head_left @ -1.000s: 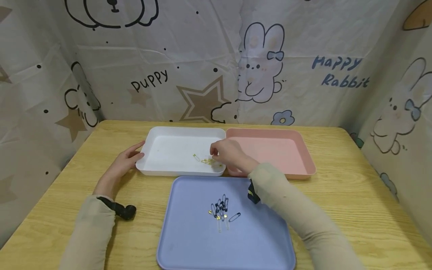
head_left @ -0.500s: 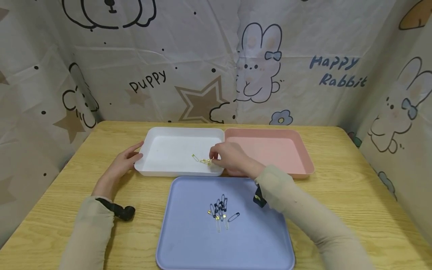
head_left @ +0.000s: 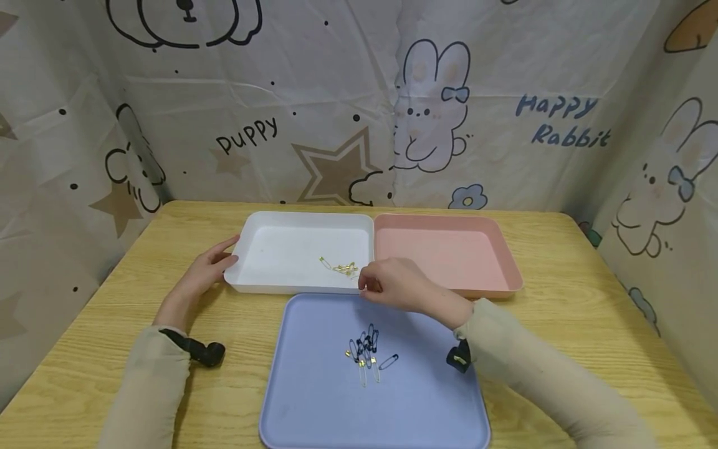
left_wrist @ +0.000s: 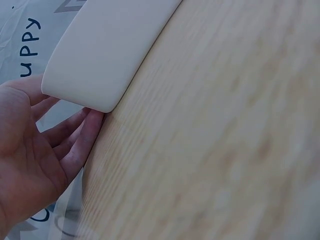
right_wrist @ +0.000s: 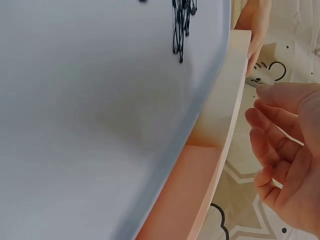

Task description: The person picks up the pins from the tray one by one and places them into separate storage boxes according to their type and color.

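My left hand holds the left end of the white tray, its thumb at the rim and its fingers low on the end wall in the left wrist view. My right hand is over the inner front corners of the white and pink trays, fingers loosely bent. In the right wrist view the thumb and fingers stand apart with nothing between them. Several gold safety pins lie in the white tray's front right part. Several black safety pins, with a few gold ones, lie on the blue tray.
The pink tray sits against the white tray's right end. The blue tray stands in front of both on the wooden table. A patterned cloth hangs behind the table and at its sides.
My right hand has moved from over the gold pins in the white tray toward me and slightly right, and its fingers have loosened. The left hand stays at the white tray.
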The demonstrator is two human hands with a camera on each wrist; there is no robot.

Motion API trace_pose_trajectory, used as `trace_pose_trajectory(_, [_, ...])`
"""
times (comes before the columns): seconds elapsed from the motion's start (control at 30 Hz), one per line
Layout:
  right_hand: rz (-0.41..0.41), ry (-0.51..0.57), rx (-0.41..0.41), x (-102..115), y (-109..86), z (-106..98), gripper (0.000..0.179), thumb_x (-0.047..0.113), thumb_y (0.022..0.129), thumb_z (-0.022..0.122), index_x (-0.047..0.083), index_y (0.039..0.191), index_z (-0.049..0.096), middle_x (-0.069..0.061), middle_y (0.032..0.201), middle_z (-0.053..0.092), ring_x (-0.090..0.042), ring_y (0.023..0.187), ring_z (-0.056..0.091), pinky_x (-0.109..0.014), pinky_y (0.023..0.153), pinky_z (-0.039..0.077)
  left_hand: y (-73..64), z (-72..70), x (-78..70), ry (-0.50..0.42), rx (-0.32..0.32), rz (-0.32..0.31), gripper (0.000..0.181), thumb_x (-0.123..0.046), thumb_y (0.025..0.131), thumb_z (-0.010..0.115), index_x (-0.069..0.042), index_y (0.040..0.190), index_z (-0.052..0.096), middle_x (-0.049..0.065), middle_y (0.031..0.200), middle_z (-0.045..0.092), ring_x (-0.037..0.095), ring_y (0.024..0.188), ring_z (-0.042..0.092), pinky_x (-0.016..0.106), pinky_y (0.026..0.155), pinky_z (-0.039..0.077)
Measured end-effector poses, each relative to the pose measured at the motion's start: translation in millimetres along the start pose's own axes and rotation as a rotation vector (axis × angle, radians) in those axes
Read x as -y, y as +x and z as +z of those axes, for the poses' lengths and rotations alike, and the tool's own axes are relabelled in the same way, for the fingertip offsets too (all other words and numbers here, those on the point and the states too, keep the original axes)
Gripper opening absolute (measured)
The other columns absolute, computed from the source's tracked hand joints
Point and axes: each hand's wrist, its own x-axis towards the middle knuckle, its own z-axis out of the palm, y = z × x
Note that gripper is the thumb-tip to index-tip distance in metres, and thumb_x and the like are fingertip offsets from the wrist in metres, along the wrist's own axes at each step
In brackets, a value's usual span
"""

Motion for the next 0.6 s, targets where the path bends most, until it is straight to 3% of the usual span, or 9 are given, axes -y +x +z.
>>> trace_pose_trajectory(0.3, [-0.006,0.011,0.033,7.2,-26.5,-0.5,0.007,0.03,0.078,0.068,0.024,0.08,0.065,0.015,0.071,0.059,0.0,0.058,0.047,-0.02,0.056,0.039,1.4,0.3,1.9,0.016,-0.003,-0.001,0.06,-0.039,0.095,0.042,-0.022,0.146,0.016,0.026,0.138,0.033,0.037,0.118,0.041,0.035,0.087,0.041])
trace_pose_trajectory(0.6, [-0.062,0.043,0.087,16.9,-46.8,9.7,0.013,0.035,0.075,0.07,0.024,0.076,0.064,0.015,0.067,0.058,0.002,0.058,0.047,-0.018,0.055,0.038,0.6,-0.6,1.3,0.017,-0.001,0.004,0.061,-0.04,0.095,0.042,-0.022,0.146,0.016,0.027,0.138,0.032,0.037,0.118,0.041,0.037,0.088,0.041])
